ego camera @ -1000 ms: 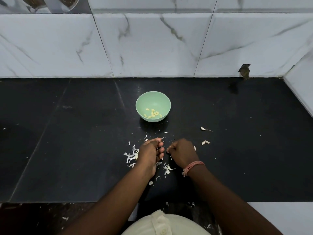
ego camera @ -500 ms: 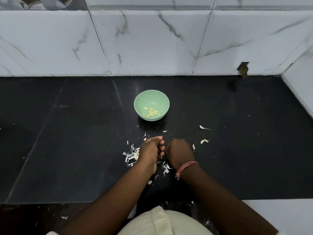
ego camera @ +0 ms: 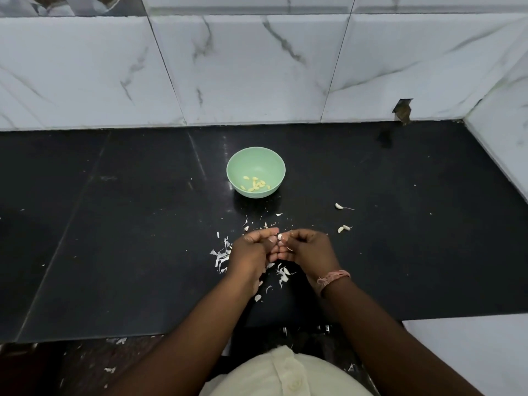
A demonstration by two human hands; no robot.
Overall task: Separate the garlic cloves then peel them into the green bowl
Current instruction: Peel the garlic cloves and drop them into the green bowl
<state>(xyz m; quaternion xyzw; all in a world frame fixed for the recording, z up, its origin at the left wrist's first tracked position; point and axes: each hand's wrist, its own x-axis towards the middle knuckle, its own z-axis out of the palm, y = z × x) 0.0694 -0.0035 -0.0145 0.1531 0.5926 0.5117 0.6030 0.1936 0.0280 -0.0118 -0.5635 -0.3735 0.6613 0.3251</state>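
A green bowl [ego camera: 237, 162] stands on the black counter and holds several peeled yellowish cloves [ego camera: 256, 184]. In front of it my left hand [ego camera: 253, 251] and my right hand [ego camera: 307, 248] meet, fingers curled, and pinch one small white garlic clove [ego camera: 279, 237] between their fingertips. A thin strip of skin hangs from the clove by my right fingers. Two unpeeled cloves lie to the right: one [ego camera: 339, 206] with a long tail, another [ego camera: 342, 229] nearer my right hand.
White garlic skins [ego camera: 222, 254] are scattered on the counter left of and under my hands, with more skins [ego camera: 283, 273] between my wrists. A marble tiled wall [ego camera: 257, 70] closes the back and the right side. The counter's front edge runs just below my forearms.
Both hands have turned slightly so the clove now shows between the fingertips. The view has shifted a little. The bowl and loose cloves have not moved.
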